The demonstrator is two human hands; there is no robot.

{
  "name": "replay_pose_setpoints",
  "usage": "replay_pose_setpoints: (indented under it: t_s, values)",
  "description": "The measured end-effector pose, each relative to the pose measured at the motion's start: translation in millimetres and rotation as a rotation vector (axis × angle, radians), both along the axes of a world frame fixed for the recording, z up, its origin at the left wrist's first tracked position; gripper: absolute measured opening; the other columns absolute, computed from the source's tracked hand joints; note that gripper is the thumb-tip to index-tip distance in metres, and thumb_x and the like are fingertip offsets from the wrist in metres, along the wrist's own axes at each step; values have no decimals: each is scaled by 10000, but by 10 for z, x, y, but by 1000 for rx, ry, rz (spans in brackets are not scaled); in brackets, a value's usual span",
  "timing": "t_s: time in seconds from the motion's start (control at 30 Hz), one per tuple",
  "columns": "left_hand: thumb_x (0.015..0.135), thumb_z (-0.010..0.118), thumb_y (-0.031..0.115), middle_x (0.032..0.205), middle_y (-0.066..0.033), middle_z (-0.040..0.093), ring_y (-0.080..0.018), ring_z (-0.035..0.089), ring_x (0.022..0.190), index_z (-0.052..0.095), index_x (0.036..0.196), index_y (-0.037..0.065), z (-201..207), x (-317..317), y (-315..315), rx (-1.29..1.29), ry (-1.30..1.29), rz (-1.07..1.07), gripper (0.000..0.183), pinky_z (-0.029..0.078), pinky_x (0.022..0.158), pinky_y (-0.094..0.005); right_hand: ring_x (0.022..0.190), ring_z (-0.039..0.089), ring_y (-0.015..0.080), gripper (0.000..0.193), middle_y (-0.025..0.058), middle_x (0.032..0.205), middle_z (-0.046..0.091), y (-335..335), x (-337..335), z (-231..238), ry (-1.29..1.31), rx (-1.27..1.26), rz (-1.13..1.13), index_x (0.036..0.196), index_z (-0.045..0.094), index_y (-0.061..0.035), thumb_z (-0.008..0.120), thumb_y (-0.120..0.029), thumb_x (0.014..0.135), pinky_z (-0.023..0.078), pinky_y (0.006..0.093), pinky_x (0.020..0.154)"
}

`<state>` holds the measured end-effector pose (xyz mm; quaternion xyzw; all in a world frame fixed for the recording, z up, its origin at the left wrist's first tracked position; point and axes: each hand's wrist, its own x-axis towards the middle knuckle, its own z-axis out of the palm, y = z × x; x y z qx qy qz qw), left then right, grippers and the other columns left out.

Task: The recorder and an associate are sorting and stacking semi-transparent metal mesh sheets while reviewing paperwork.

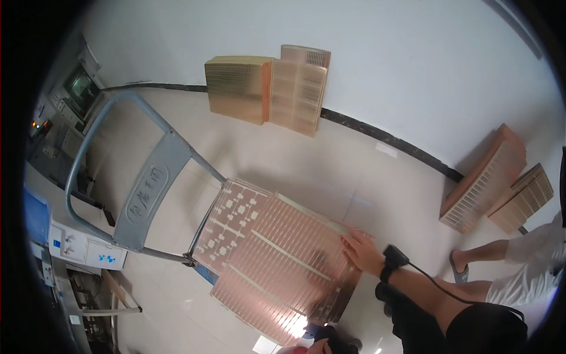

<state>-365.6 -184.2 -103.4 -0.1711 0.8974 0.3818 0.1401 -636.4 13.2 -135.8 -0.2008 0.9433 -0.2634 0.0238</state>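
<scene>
A stack of copper-coloured panels with pale stripes lies on a hand trolley with a grey tubular handle. At its left end shows a panel patterned with pale squares. My right hand rests on the stack's right edge, fingers stretched out over the top. A dark device with a cable is strapped to that wrist. By the stack's near corner, at the lower edge of the picture, my left hand shows only in part; its fingers are mostly hidden. Bright glare covers the panel beside it.
More copper-coloured panel stacks lean against the white wall, next to a yellowish stack. Further panels lean at the right. Close to them stands another person, with a sandalled foot and white clothing in view. Equipment lines the left side.
</scene>
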Motion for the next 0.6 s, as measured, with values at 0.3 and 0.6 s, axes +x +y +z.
replay_pose_setpoints:
  t_s: [0.3,0.6]
  values:
    - [848,426,220,1027,-189,544,-315,504,954,510,1030,15,-512,1171,-137,-27,-274,16,287,411,791,-361,1071,444,334,409,214,1095,499,1159,2404,1357,-753,-90,-472,1143,439,13,484,-152,771,317,361,948]
    - [865,431,202,1326,-127,268,-244,203,1248,264,1293,132,1464,1220,-768,451,-643,-388,465,241,1016,-359,791,583,150,343,108,906,596,1084,3923,2446,-1121,-764,-965,1092,495,22,455,-184,820,461,259,707]
